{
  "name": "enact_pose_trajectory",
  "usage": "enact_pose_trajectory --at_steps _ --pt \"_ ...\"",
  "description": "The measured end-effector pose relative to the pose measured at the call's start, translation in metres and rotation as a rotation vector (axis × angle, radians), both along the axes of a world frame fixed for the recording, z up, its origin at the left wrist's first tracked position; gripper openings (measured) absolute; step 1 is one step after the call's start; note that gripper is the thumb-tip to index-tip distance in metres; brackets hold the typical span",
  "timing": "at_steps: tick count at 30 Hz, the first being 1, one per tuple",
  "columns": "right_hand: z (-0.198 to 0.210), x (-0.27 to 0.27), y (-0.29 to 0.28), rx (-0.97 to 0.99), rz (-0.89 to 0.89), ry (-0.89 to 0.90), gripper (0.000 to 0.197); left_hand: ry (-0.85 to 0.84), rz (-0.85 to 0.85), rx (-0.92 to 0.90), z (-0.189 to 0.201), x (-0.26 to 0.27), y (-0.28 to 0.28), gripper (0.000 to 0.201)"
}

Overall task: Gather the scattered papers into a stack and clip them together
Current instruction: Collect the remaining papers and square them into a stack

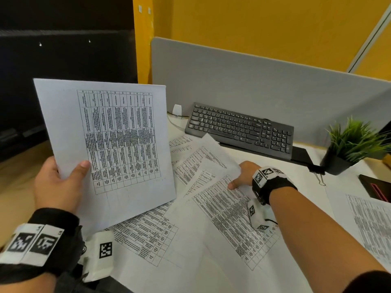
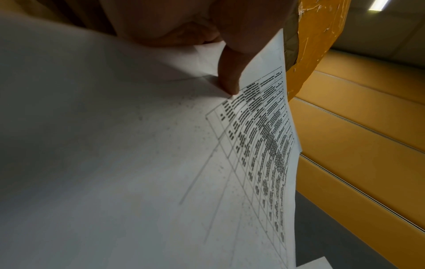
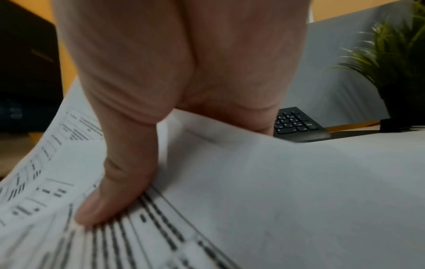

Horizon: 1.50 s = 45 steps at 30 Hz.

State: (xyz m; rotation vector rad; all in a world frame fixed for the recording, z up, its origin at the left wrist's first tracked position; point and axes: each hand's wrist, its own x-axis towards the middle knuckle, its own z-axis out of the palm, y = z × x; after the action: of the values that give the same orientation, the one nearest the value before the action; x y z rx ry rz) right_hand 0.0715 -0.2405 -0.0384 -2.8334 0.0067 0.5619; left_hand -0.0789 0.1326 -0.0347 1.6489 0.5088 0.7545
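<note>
Printed papers (image 1: 222, 218) lie scattered over a white worktop (image 1: 338, 187), with a black keyboard (image 1: 239, 127) and a potted plant (image 1: 349, 144) at the far side before a grey partition (image 1: 254, 81) and yellow wall (image 1: 254, 24). The left hand (image 1: 57, 185) pinches a sheet (image 1: 105, 144) raised at the near left, thumb on its printed face. The right hand (image 1: 243, 176) pinches the edge of a paper among the scattered ones. A binder clip (image 1: 317, 170) sits by the plant.

Keyboard (image 1: 240, 129) and potted plant (image 1: 347, 148) (binder clip (image 1: 317, 172) beside it) wall the desk's far edge.
</note>
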Motion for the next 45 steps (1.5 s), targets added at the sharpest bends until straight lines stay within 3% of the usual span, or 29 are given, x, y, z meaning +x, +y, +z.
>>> enact_pose_trajectory --at_steps 3,7,10,13,17,20,23,26,29,30,33,37,40,43,45 --pt "0.043 -0.003 -0.015 0.154 -0.060 -0.229 0.029 -0.016 0.000 0.008 0.006 -0.001 -0.002 0.023" --pt "0.139 -0.025 -0.039 0.821 -0.181 -0.639 0.025 -0.013 0.012 0.042 0.023 0.005 -0.004 0.023" --pt "0.189 -0.048 -0.040 1.247 -0.049 -0.659 0.029 -0.022 -0.027 0.002 0.041 0.016 -0.016 0.029" --pt "0.191 -0.052 -0.025 1.454 -0.007 -0.548 0.037 -0.038 -0.154 -0.103 0.054 0.023 -0.044 0.022" --pt "0.133 -0.043 0.004 1.294 -0.079 -0.443 0.063 0.068 -0.411 -0.268 0.066 0.022 -0.094 0.015" --pt "0.087 -0.038 0.011 1.062 -0.047 -0.355 0.049 0.097 -0.547 -0.305 0.058 0.024 -0.114 0.023" --pt "0.053 -0.043 0.015 1.058 -0.148 -0.337 0.043 0.092 -0.565 -0.474 0.043 0.028 -0.117 0.018" --pt "0.042 -0.056 0.023 1.057 -0.266 -0.417 0.043 0.108 -0.629 -0.676 0.033 0.023 -0.116 0.044" --pt "0.051 -0.066 0.032 1.116 -0.291 -0.459 0.036 0.158 -0.734 -0.514 0.020 0.018 -0.114 0.064" --pt "0.056 -0.068 0.034 1.130 -0.275 -0.470 0.036 0.171 -0.744 -0.496 0.018 0.016 -0.115 0.063" --pt "0.069 -0.066 0.042 1.135 -0.215 -0.517 0.037 0.208 -0.638 -0.420 0.012 0.015 -0.113 0.029" --pt "0.074 -0.058 0.049 1.032 -0.227 -0.598 0.029 0.150 -0.422 -0.197 0.017 0.020 -0.094 0.019" --pt "0.060 -0.060 0.050 0.754 -0.166 -0.478 0.031 0.072 -0.226 -0.129 0.032 0.019 -0.072 0.025" --pt "0.034 -0.072 0.058 0.306 0.066 -0.164 0.031 0.026 -0.073 -0.098 0.047 0.019 -0.044 0.027" --pt "0.021 -0.086 0.072 0.139 0.209 -0.084 0.042 -0.004 -0.008 -0.091 0.054 0.019 -0.026 0.032"
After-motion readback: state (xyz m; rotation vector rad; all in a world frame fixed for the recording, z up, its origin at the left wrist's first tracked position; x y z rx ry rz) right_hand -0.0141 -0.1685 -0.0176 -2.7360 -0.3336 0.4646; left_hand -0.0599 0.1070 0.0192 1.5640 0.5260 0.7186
